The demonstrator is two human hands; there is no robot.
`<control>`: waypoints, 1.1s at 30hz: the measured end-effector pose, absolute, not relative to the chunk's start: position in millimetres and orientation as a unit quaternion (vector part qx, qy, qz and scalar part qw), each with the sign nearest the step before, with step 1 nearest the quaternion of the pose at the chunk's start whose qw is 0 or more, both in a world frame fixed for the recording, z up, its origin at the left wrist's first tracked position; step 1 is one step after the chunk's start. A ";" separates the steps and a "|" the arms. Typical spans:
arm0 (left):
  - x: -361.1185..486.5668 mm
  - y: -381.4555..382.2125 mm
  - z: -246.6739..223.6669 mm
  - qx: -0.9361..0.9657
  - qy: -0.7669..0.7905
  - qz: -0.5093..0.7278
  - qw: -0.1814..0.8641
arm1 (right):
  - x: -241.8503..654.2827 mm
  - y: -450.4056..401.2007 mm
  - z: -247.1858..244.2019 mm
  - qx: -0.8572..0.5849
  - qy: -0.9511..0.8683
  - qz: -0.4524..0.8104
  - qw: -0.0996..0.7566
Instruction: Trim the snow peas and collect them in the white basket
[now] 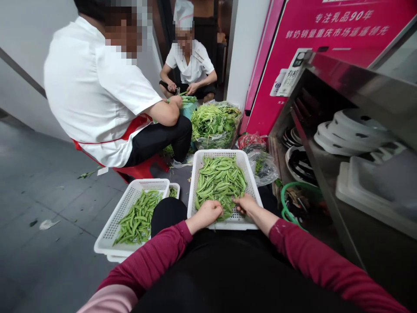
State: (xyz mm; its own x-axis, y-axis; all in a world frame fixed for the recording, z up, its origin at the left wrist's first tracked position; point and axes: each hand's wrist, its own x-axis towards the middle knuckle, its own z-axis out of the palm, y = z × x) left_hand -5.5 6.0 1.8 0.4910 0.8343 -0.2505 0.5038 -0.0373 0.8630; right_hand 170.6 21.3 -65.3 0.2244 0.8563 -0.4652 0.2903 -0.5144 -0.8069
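A white perforated plastic basket (250, 174) rests on my lap, holding a heap of green pea pods (221, 178). Over its near part, my left hand (210, 212) is closed, knuckles up, with the fingertips down at the pods; what it grips is hidden. My right hand (246, 204) faces it from the other side, thumb and fingers pinched together at a pod. A small gap with loose pods lies between the two hands. To my left, a second white basket (109, 230) holds more pea pods (138, 217).
Two people in white sit ahead, one on a red stool (143, 169), handling green stems. Near them stands a bag of leafy greens (215, 124). At right are a clear plastic bag (265, 167), a green-rimmed basket (286, 208) and a metal shelf (325, 174) with stacked white containers (352, 130).
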 end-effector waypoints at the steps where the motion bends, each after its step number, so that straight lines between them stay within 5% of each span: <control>1: -3.5 8.0 0.8 0.698 0.482 0.154 0.507 | 173.6 16.8 -58.7 -0.726 -0.403 0.471 0.298; 9: 22.7 23.0 22.1 0.749 0.431 0.170 0.474 | 190.9 -4.2 -2.7 -0.618 -0.694 0.205 0.307; 22: 25.7 16.1 41.6 0.744 0.405 0.149 0.510 | 191.3 -16.1 11.5 -0.583 -0.748 0.171 0.268; 33: 1.2 27.1 3.8 0.707 0.518 0.175 0.448 | 197.0 -21.3 28.9 -0.634 -0.548 0.325 0.439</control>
